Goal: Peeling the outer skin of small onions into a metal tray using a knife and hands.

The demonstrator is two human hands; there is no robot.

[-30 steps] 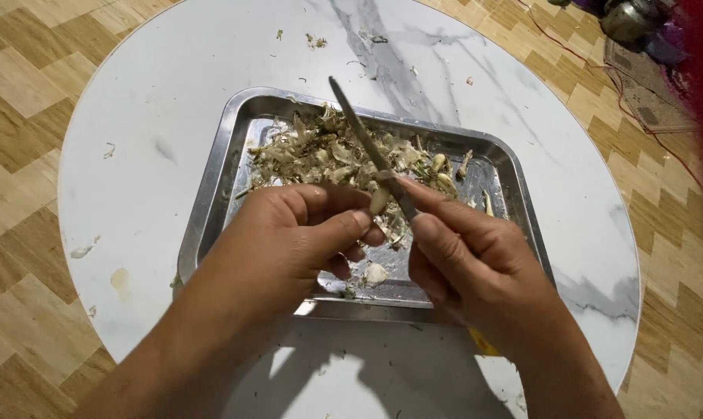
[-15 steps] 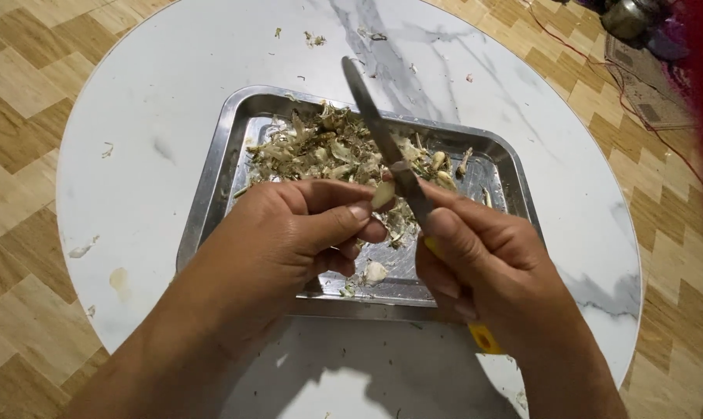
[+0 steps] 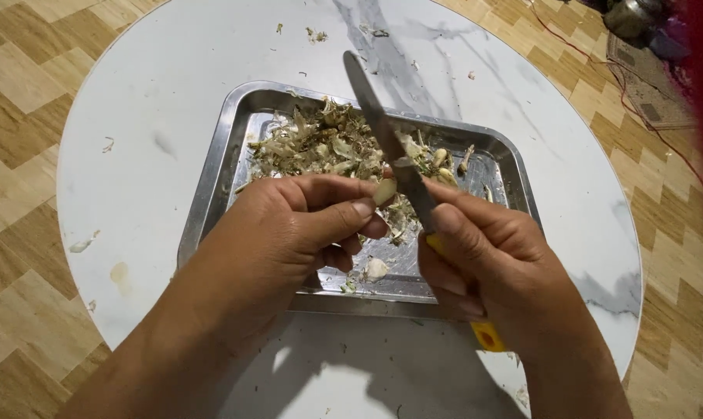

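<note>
Two hands over one metal tray (image 3: 212, 194), both closed on something. Left hand (image 3: 289, 233) curled, thumb and forefinger pinching one pale garlic clove (image 3: 384, 191) at the fingertips, above the middle of the tray. Right hand (image 3: 491, 264) wrapped tight around one knife (image 3: 382, 132), thumb pressed along the flat of the blade, yellow handle end poking out below the palm near the tray's front rim. Blade slanted up and away to the left, its lower part touching the clove, its tip reaching over the tray's far rim.

One heap of papery peelings and skins (image 3: 320, 143) filling the far half of the tray, just behind the fingers. A few pale peeled cloves (image 3: 442, 159) at the heap's right edge; exact number hard to tell among the scraps. One single pale piece (image 3: 376, 269) lying alone on bare metal near the front rim, partly tucked under the left hand's knuckles. Both hands covering much of the tray's near half, so anything beneath them hidden.

One round white marbled bench (image 3: 134, 116) carrying the tray, with stray flecks of peel (image 3: 316, 35) scattered at its far side and along its left edge. Wood-patterned floor (image 3: 18, 77) all around. Dark metal object (image 3: 629, 15) and a thin red cable (image 3: 646, 116) on the floor at the top right, well apart from the tray. Blurred red shape along the right edge, too unclear to name.
</note>
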